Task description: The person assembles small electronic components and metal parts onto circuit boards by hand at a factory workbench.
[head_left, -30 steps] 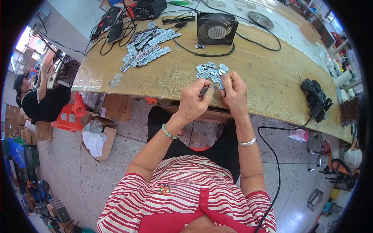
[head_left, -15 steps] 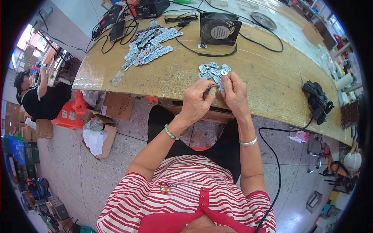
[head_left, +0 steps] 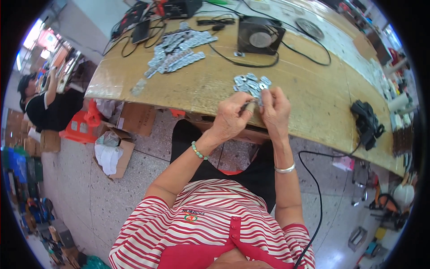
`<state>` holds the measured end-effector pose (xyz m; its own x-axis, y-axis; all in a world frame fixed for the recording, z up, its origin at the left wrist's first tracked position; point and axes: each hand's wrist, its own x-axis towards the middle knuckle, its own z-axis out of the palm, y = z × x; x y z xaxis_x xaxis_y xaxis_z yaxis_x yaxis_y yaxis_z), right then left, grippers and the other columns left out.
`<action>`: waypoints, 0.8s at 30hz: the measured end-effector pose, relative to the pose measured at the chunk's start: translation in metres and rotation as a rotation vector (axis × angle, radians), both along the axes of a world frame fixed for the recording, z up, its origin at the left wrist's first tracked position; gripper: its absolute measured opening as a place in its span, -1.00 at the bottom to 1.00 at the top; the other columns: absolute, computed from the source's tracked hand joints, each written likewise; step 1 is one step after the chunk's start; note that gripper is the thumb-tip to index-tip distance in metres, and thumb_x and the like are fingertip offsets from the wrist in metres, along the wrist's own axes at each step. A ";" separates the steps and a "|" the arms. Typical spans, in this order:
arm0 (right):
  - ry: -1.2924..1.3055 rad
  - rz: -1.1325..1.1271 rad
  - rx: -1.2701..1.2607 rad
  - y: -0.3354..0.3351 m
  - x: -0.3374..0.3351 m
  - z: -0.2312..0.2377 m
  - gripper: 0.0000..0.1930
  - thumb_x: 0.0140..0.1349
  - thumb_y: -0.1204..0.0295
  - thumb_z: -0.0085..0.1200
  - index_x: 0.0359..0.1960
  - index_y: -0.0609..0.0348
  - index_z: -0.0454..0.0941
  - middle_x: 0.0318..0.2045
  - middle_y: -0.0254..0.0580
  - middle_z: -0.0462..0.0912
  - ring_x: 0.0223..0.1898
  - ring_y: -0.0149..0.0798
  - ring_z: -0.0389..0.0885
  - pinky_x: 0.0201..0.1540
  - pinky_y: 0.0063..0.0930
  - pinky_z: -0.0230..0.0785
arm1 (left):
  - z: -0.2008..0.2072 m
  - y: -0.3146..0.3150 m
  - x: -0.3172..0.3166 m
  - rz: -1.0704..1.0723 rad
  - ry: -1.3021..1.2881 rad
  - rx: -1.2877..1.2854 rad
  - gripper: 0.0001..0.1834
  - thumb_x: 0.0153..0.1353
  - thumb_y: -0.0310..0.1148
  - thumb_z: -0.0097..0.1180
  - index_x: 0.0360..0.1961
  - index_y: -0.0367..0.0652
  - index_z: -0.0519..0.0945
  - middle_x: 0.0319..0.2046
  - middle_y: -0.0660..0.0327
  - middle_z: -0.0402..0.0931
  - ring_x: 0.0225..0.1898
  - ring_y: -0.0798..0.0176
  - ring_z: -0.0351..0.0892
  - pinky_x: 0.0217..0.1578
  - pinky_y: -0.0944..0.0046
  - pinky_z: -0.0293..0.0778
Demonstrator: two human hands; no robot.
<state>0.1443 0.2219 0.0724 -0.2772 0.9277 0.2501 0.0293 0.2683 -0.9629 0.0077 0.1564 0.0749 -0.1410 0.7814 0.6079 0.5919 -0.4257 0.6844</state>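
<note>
My left hand (head_left: 230, 115) is closed near the table's front edge, thumb and forefinger pinched on a small dark piece whose kind I cannot make out. Close by on its right, my right hand (head_left: 276, 112) pinches a small silvery metal plate (head_left: 263, 86) with a hole, its thumb against the near end. Just beyond my fingertips lies a loose heap of small metal plates (head_left: 242, 82). Farther left, a larger pile of similar metal pieces (head_left: 177, 49) lies in overlapping strips. Blur hides the details between my fingers.
A black square fan (head_left: 260, 36) stands at the back, its cable looping over the worn table (head_left: 309, 96). A black bundled cable device (head_left: 366, 121) sits at the right. A dark phone-like slab (head_left: 141, 31) lies back left. A person (head_left: 49, 105) works at far left.
The view has shifted slightly, so table and things appear a little farther right. Both hands stay pinched in front of the heap, with only a slight movement of the fingers.
</note>
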 end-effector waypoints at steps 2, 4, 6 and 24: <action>-0.048 -0.135 0.023 0.002 0.000 -0.005 -0.76 0.37 0.38 0.02 -0.45 0.21 0.42 -0.65 -0.36 0.39 -0.60 -0.51 0.33 -0.56 -0.46 0.20 | 0.005 -0.004 0.000 -0.021 -0.219 -0.144 -0.80 0.10 -0.55 0.14 -0.20 -0.26 0.54 -0.46 0.03 0.53 -0.49 0.15 0.54 -0.44 0.18 0.44; -0.065 -0.151 0.011 0.000 0.004 -0.003 -0.77 0.36 0.38 0.01 -0.46 0.21 0.43 -0.62 -0.34 0.37 -0.56 -0.48 0.33 -0.52 -0.43 0.22 | -0.004 0.002 -0.001 -0.058 -0.419 -0.247 -0.77 0.17 -0.50 0.16 -0.12 -0.29 0.58 -0.41 0.23 0.58 -0.35 0.47 0.48 -0.31 0.35 0.47; 0.003 -0.143 -0.017 0.001 0.004 -0.012 -0.75 0.44 0.33 -0.01 -0.46 0.07 0.41 -0.66 -0.55 0.29 -0.69 -0.66 0.20 -0.70 -0.68 -0.01 | 0.001 0.009 0.002 -0.084 -0.405 -0.209 -0.77 0.13 -0.41 0.23 -0.18 -0.27 0.61 -0.44 0.24 0.59 -0.34 0.47 0.49 -0.29 0.33 0.49; 0.001 -0.258 0.025 -0.007 -0.005 0.002 -0.79 0.41 0.38 -0.05 -0.43 0.13 0.40 -0.60 -0.45 0.36 -0.62 -0.53 0.32 -0.62 -0.59 0.17 | 0.003 0.014 -0.008 0.055 -0.450 -0.165 -0.76 0.09 -0.37 0.26 -0.26 -0.32 0.64 -0.50 0.20 0.60 -0.49 0.46 0.46 -0.43 0.32 0.47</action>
